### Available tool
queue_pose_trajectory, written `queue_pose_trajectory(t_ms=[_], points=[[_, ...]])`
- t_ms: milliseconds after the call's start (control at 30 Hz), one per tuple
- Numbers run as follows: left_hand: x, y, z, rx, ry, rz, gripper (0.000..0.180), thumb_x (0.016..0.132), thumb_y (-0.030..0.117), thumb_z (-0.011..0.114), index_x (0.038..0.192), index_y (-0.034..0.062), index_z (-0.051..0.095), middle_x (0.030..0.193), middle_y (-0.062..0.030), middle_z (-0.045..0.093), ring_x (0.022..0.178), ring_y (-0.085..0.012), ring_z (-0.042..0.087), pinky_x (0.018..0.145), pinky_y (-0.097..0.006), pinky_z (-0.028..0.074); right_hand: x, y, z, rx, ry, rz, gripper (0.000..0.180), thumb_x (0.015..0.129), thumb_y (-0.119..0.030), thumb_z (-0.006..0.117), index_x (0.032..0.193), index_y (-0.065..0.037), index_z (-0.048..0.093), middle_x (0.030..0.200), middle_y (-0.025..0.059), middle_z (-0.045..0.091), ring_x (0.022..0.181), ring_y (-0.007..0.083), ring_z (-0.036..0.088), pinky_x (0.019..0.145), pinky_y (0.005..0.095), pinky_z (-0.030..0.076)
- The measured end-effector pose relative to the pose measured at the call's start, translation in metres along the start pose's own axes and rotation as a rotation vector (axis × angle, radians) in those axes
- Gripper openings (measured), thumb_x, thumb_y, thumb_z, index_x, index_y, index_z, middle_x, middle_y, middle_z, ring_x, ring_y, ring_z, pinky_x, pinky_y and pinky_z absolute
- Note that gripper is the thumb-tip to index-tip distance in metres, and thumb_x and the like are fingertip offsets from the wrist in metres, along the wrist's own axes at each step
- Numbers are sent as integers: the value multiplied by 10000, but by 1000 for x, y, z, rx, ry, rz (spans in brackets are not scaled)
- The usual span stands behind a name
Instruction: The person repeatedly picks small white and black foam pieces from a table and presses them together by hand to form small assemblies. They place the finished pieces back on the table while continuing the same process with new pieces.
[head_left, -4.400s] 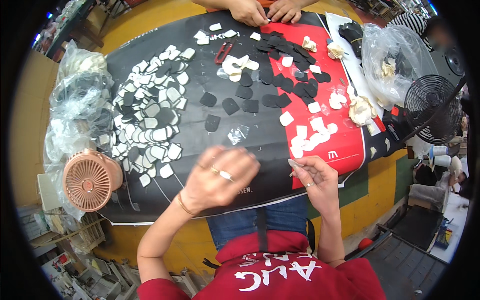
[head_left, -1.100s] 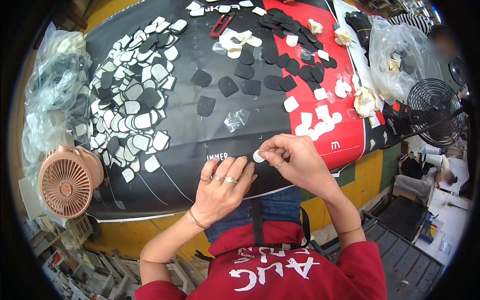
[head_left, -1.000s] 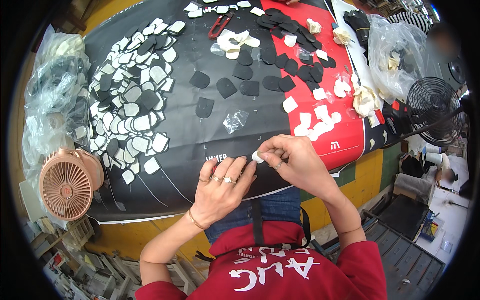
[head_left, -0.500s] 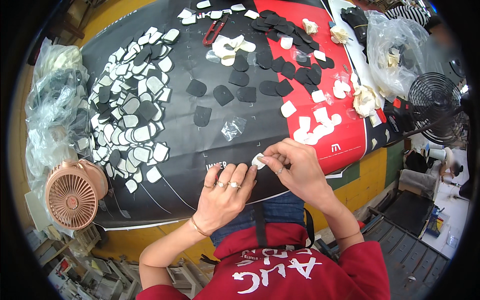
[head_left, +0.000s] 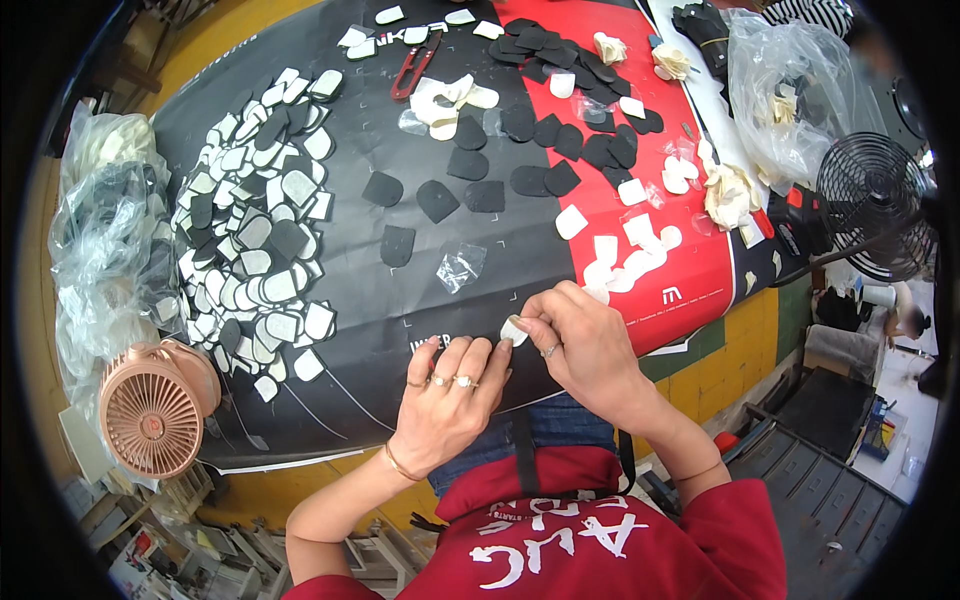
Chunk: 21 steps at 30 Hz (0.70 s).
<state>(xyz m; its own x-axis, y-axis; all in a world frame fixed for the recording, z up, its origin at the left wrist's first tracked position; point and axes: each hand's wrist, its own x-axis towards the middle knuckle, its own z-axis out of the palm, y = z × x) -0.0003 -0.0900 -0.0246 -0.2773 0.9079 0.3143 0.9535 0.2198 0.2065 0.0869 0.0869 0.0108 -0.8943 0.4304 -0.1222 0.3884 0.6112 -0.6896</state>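
At the near edge of the table I have one small white rounded pad [head_left: 514, 332] between my two hands. My right hand [head_left: 592, 350] pinches its upper edge between thumb and fingertips. My left hand [head_left: 450, 395] is curled with rings on its fingers, and its fingertips grip the pad's lower left side; its thumb is hidden. Beyond my hands lies a crumpled see-through plastic wrapper [head_left: 461, 267]. Black rounded pads [head_left: 397, 246] are spread singly across the middle, and several white pads [head_left: 635, 262] lie to the right on the red part of the sheet.
A large heap of black-and-white pads [head_left: 255, 235] covers the left side. A pink fan [head_left: 150, 410] stands at the near left corner, beside plastic bags [head_left: 110, 230]. Red snips [head_left: 416, 65] lie at the back. A black fan [head_left: 872, 205] and another plastic bag [head_left: 800, 90] are on the right.
Both hands keep their hold on the white pad, with only slight finger movement; the pad looks a little more tilted. The whole view has shifted slightly.
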Motion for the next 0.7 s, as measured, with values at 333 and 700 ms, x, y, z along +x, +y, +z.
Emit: queue_pose_trajectory(t_ms=[333,700], points=[[8,-6,-10,-424,148,-309,389,771,174,817,1150,133,739,1103,-40,635,996,-203,607,1070,-416,317,-9,15,-8,431,38,26,109,959,-120,691,965,-25,640,851,59,607,735,182,577,650,320,480],[53,8,-32,-1184,-2,-613,142,886,102,760,1023,88,796,1085,-39,636,926,-113,614,751,-244,521,-19,13,-31,507,115,-52,88,953,-59,679,963,19,640,859,45,625,744,112,580,691,267,475]])
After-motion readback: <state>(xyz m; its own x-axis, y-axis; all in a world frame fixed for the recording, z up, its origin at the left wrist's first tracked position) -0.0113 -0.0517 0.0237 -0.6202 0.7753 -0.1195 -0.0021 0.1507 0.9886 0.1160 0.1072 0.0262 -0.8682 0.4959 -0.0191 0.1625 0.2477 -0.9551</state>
